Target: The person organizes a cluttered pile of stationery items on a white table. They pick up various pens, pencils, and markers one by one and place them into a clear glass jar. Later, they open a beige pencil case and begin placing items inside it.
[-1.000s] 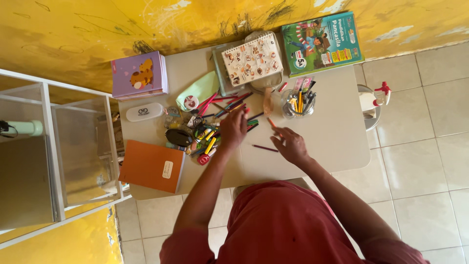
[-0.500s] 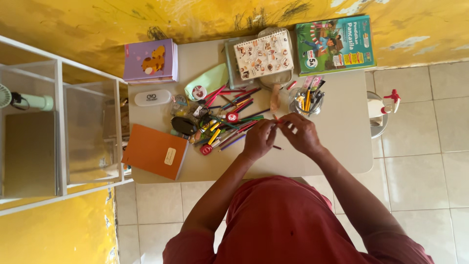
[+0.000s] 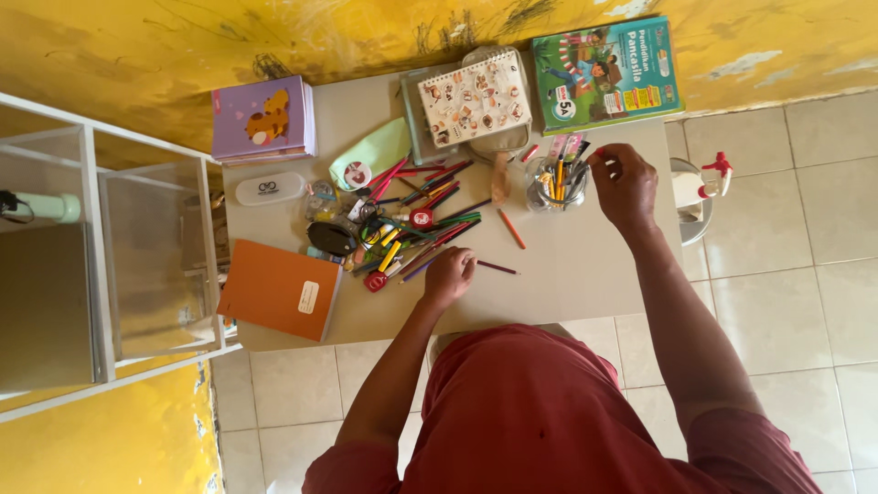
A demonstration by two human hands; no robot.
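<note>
Head view, looking straight down.

Right hand (image 3: 626,186): fingers pinched closed on a small red-tipped item, seemingly a pencil or pen end, though too small to be sure. It hovers just beside the clear pencil cup (image 3: 555,183), on the cup's far side from the left hand. The cup stands upright with several pencils and pens in it.

Left hand (image 3: 448,276): loosely curled, knuckles up, resting on the table at the near edge of the loose pile of coloured pencils (image 3: 416,224). Cannot tell whether the fingers grip anything; a dark pencil (image 3: 498,267) lies just beside the fingertips, pointing toward the right hand.

Between the hands: a single orange pencil (image 3: 511,228) lies alone on the bare tabletop.

Handling judgement: pencils are light, stiff, thin and inclined to roll; best taken mid-shaft with a pinch, tips kept clear since leads are brittle. The cup looks light and easy to tip if knocked at the rim.

Beyond the left hand, away from the right: an orange notebook (image 3: 280,288), a white case (image 3: 269,188), a purple book (image 3: 263,119).
Past the pile, toward the wall: a spiral sticker book (image 3: 475,98). Beyond the right hand: a green schoolbook (image 3: 604,72).
All on a beige table (image 3: 585,265) against a yellow wall.
</note>
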